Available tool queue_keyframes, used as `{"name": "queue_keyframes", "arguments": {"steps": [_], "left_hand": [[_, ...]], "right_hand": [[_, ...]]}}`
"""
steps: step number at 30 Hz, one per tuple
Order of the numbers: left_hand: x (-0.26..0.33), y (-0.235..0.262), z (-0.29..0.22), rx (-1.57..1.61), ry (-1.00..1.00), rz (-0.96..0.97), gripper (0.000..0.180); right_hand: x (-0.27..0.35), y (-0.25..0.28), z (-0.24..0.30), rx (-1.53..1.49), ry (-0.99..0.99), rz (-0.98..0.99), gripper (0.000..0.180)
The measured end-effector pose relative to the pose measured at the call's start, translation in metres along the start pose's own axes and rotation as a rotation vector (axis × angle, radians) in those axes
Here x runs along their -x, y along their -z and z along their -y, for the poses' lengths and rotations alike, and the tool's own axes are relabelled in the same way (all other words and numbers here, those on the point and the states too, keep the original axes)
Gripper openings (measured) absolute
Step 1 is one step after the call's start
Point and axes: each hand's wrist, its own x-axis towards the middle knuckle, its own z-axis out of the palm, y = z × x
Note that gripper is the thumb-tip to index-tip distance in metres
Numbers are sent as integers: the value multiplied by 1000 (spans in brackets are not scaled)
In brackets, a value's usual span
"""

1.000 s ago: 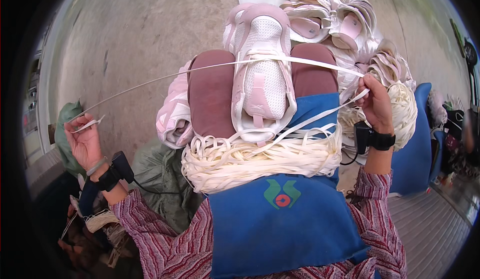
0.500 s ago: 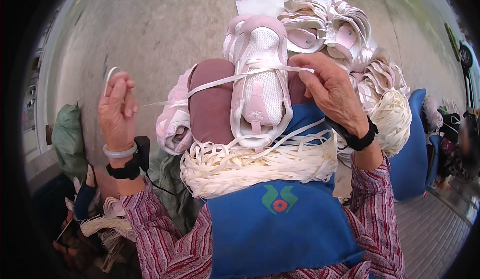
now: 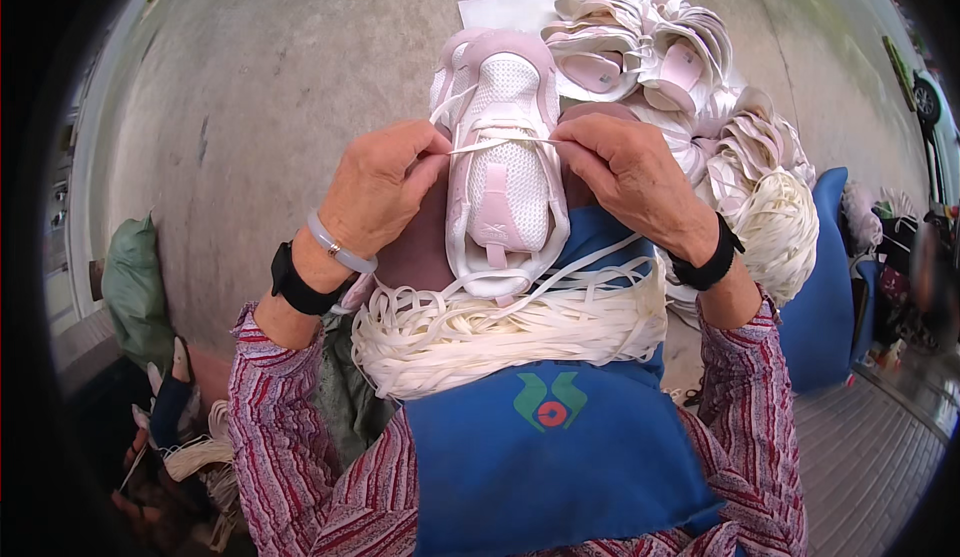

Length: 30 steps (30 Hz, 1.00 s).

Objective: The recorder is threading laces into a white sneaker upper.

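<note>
Pinching lace [image 3: 485,145] with left hand [image 3: 375,185] and right hand [image 3: 632,172], across white-and-pink shoe [image 3: 496,199], upper centre of frame. Best to draw both sides evenly, lace laid flat, untwisted.

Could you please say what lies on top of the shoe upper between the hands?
A white lace crosses the shoe upper; the left hand and right hand pinch it. The hands cover its pinched parts.

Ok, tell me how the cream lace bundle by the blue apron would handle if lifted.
The lace bundle would probably sag, since its flat strands curve loosely. It may tangle: loops stick out along its top edge.
</note>
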Motion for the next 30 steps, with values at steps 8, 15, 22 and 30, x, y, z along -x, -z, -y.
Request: {"name": "queue_keyframes", "arguments": {"steps": [8, 15, 22, 30], "left_hand": [[1, -10, 10, -414, -269, -20, 6], [19, 6, 26, -337, -73, -94, 17], [26, 37, 17, 272, 247, -356, 36], [53, 27, 6, 990, 602, -96, 23]], "right_hand": [[17, 28, -22, 124, -55, -24, 11], [45, 46, -13, 34, -260, -119, 12], [73, 12, 12, 108, -62, 298, 12], [69, 5, 0, 197, 24, 351, 8]]}}
